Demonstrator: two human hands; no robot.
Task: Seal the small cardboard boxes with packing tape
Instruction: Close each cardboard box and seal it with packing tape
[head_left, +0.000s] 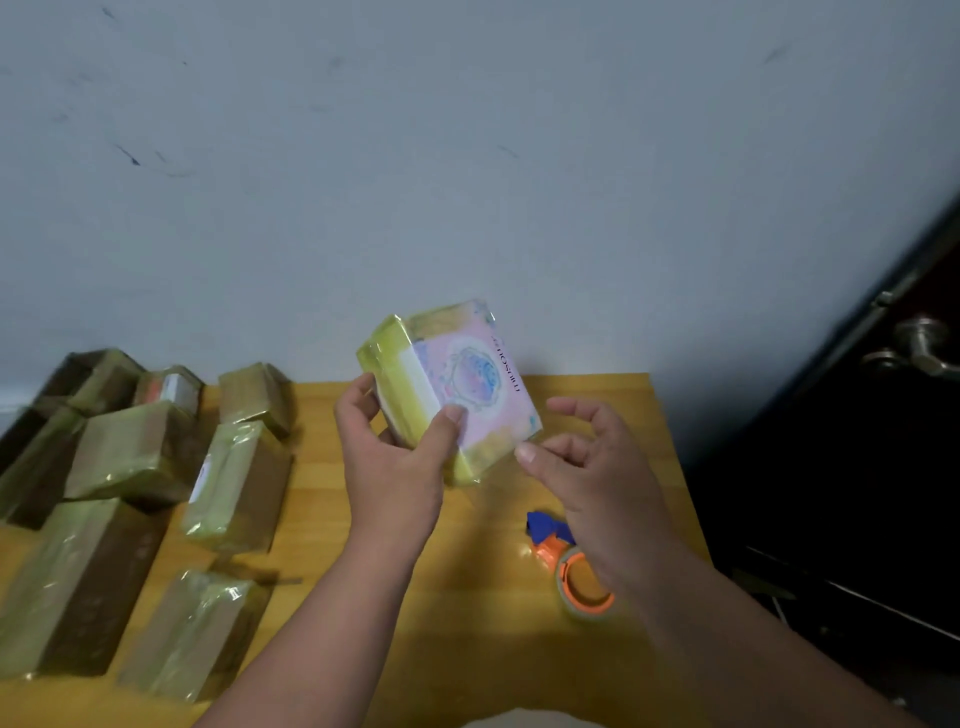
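A small box (457, 374) with a pink and blue printed face, wrapped in yellowish tape, is held tilted above the wooden table (467, 649). My left hand (395, 457) grips its lower left side, thumb on the printed face. My right hand (587, 462) touches the box's lower right corner with thumb and fingertips, fingers loosely curled. An orange tape dispenser (576, 577) with a clear roll and a blue handle lies on the table under my right wrist.
Several taped brown boxes (130, 493) lie in rows on the table's left half. A grey wall stands behind the table. A dark door with a metal handle (919, 348) is at the right, beyond the table's right edge.
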